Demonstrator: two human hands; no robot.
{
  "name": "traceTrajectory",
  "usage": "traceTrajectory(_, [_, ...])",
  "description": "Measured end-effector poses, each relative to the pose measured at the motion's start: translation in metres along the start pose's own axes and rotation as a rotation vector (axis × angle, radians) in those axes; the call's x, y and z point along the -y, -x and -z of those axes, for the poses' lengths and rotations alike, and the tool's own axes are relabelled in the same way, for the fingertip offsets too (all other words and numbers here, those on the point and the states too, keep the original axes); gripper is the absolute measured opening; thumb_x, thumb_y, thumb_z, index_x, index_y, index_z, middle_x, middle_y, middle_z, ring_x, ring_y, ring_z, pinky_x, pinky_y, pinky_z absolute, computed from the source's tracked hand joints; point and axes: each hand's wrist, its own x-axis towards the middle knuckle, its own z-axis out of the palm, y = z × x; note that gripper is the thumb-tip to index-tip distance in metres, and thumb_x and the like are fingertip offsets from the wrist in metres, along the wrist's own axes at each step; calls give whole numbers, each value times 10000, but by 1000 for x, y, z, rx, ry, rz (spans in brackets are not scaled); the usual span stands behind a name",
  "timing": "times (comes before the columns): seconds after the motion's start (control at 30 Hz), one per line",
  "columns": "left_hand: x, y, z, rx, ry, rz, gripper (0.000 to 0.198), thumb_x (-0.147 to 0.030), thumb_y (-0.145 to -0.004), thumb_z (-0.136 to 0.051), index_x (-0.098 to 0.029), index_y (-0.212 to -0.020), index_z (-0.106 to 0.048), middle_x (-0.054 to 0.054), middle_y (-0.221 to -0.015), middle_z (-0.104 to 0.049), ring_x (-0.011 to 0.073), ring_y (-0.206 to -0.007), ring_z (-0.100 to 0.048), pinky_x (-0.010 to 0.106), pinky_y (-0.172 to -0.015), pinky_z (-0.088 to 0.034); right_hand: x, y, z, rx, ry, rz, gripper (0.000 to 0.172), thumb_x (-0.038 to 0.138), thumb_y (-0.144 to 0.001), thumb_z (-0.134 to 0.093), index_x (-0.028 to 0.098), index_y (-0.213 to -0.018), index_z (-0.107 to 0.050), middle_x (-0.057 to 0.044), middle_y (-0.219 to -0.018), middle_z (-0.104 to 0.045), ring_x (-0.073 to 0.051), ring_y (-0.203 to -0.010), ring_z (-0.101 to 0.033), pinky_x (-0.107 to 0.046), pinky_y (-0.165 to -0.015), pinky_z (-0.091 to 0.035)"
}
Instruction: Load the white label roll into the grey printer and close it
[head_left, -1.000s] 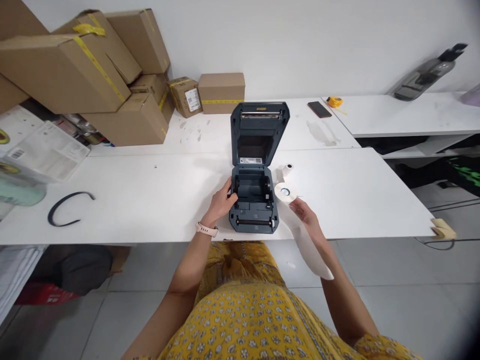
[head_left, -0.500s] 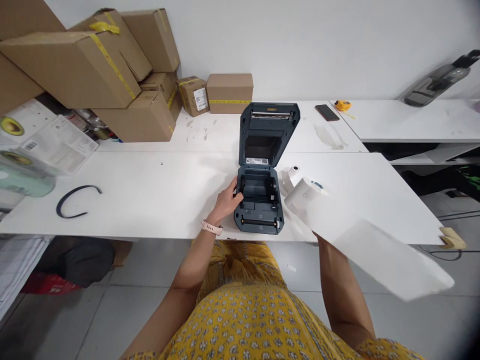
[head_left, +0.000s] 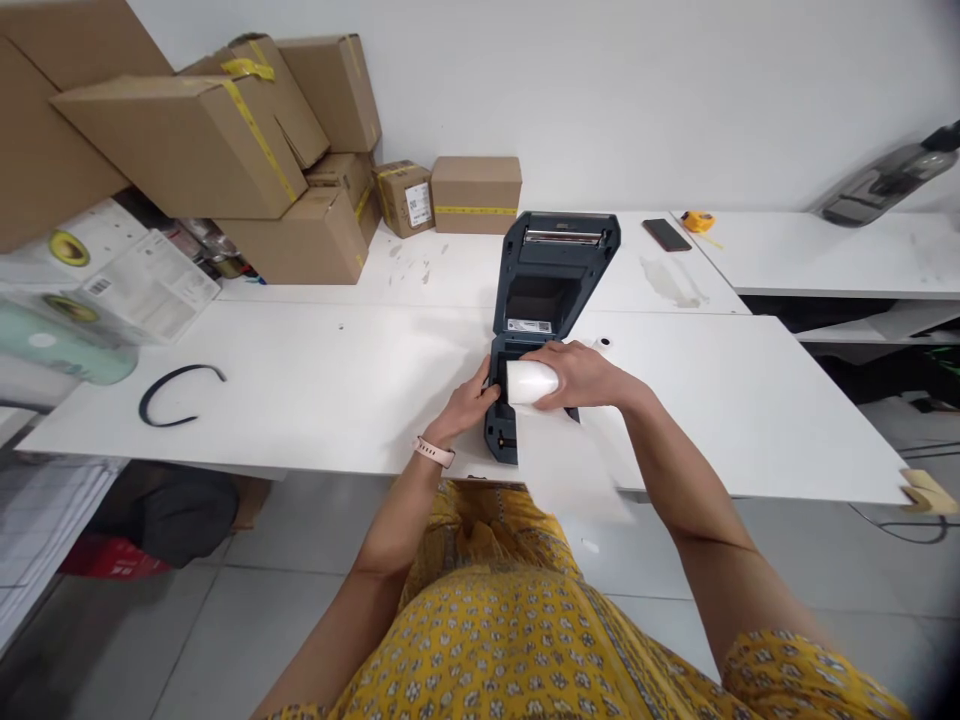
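A dark label printer (head_left: 559,258) stands on the white table with its lid raised. My right hand (head_left: 589,375) grips a white paper roll (head_left: 531,383) over the printer's open bay, and a loose strip of paper (head_left: 566,465) trails from the roll past the table's front edge. The roll covers much of the bay, so whether it is seated cannot be seen. At the printer's left wall, my left hand (head_left: 466,405) clasps the side, thumb on the inner edge and fingers outside. A smaller white roll (head_left: 602,344) lies mostly hidden behind my right hand.
Cardboard boxes (head_left: 180,145) are stacked at the back left, beside a mint-green bottle (head_left: 71,340). A black headband (head_left: 169,390) lies on the left. Further back on the right are a phone (head_left: 666,235), a yellow tape measure (head_left: 697,220) and a dark bottle (head_left: 885,180).
My right hand has brought the paper roll from the printer's right side to above its bay. The paper strip has swung inward. My left hand stays on the printer.
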Motion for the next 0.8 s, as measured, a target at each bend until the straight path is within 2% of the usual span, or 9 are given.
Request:
traceTrajectory(0.23, [6, 0, -1, 24, 20, 11, 804, -523, -976, -560, -218, -1672, -298, 107, -1443, -673, 343, -1398, -581, 470, -1154, -484, -13, -15, -29, -19, 111, -44, 683, 441, -753, -760, 191, -1374, -628, -155, -1320, -726, -384, -1231, -666, -564, -1160, -394])
traceTrajectory(0.37, [6, -1, -2, 18, 2, 49, 798, -516, -982, -554, -234, -1678, -284, 94, -1458, -667, 348, -1413, -569, 475, -1170, -470, -18, -16, -41, -86, 123, -44, 659, 430, -768, -783, 172, -1361, -654, -180, -1279, -752, -412, -1229, -674, -631, -1191, -360])
traceTrajectory(0.47, [8, -1, -4, 16, 14, 47, 799, -521, -986, -550, -229, -1680, -281, 99, -1511, -630, 355, -1440, -546, 488, -1188, -457, -15, -10, -37, -336, -131, 68, 472, 446, -768, -822, 229, -1182, -751, -128, -1106, -810, -387, -1085, -727, -603, -1073, -490])
traceTrajectory(0.53, [9, 0, -4, 15, 36, 43, 801, -526, -986, -555, -238, -1681, -279, 95, -1570, -580, 352, -1469, -519, 490, -1207, -441, -9, -4, -26, -549, -302, 125, 321, 496, -872, -745, 262, -1091, -761, -91, -1050, -805, -323, -1013, -735, -521, -974, -560])
traceTrajectory(0.57, [10, 0, -4, 16, 49, 40, 801, -528, -987, -557, -243, -1681, -277, 91, -1606, -544, 349, -1488, -500, 489, -1219, -429, -6, -2, -17, -665, -347, 120, 296, 513, -938, -671, 270, -1085, -751, -85, -1068, -788, -302, -1030, -723, -502, -969, -564])
traceTrajectory(0.63, [12, 0, -4, 20, 72, 36, 808, -536, -990, -553, -242, -1685, -265, 88, -1675, -455, 341, -1523, -460, 480, -1244, -401, -6, -5, 4, -945, -361, 53, 321, 524, -1026, -532, 285, -1135, -717, -89, -1160, -734, -298, -1161, -668, -527, -1054, -523])
traceTrajectory(0.7, [14, 0, -5, 28, 95, 24, 821, -556, -993, -542, -235, -1689, -248, 87, -1719, -377, 331, -1545, -432, 462, -1262, -378, -14, -18, 28, -1214, -357, 7, 372, 572, -1035, -492, 329, -1253, -669, -85, -1285, -674, -325, -1334, -574, -576, -1145, -455])
traceTrajectory(0.73, [14, 0, -6, 32, 108, 16, 825, -570, -995, -533, -234, -1690, -241, 85, -1731, -354, 324, -1553, -421, 451, -1268, -369, -21, -28, 39, -1255, -354, 15, 425, 619, -1027, -478, 368, -1337, -623, -75, -1361, -645, -332, -1415, -516, -578, -1168, -440])
traceTrajectory(0.8, [14, 2, -9, 24, 134, 2, 818, -597, -1003, -505, -235, -1688, -243, 79, -1743, -329, 304, -1570, -398, 426, -1278, -355, -39, -50, 58, -1208, -363, 73, 568, 717, -1011, -407, 385, -1456, -528, -56, -1424, -614, -337, -1500, -449, -569, -1175, -442])
